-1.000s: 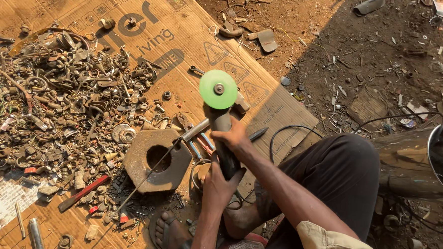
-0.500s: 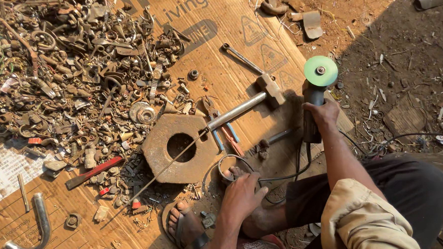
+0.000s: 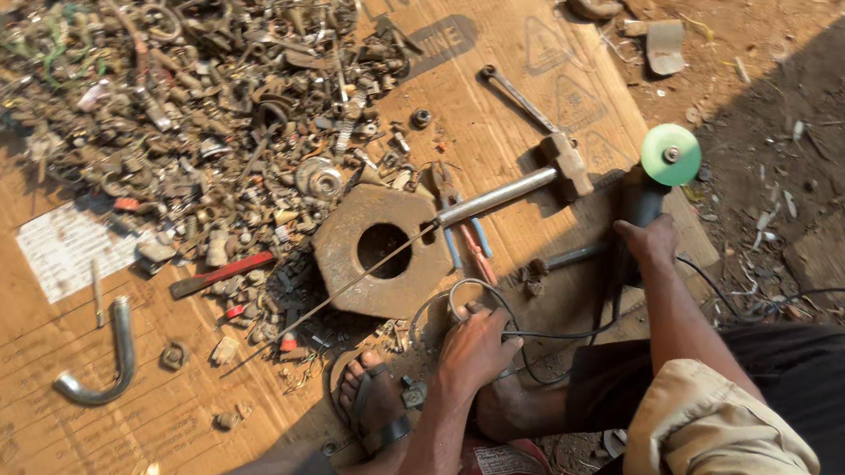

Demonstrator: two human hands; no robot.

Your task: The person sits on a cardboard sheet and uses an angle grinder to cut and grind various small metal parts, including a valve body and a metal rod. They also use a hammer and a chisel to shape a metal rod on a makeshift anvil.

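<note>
My right hand [image 3: 646, 242] grips the dark body of an angle grinder [image 3: 639, 201], whose green disc [image 3: 670, 155] points up and away from me over the cardboard's right edge. Its black cable [image 3: 570, 334] runs back toward my legs. My left hand [image 3: 476, 349] is down on the cardboard with its fingers curled on a thin metal ring [image 3: 450, 300] next to that cable. Just beyond the ring lies a thick rusty plate with a round hole [image 3: 338, 253]. A metal-handled hammer [image 3: 500, 193] rests across the plate's edge.
A big heap of scrap nuts, bolts and rings [image 3: 191, 94] covers the upper left of the cardboard sheet [image 3: 35, 411]. Pliers [image 3: 468, 246], a spanner [image 3: 517, 97], a red-handled tool [image 3: 219, 274], a thin rod [image 3: 325, 300] and a bent pipe [image 3: 103, 371] lie around. My sandalled foot [image 3: 372, 408] sits below the plate.
The right hand has carried the grinder from over the plate to the right edge of the cardboard. The left hand let go of the grinder and dropped to the ring.
</note>
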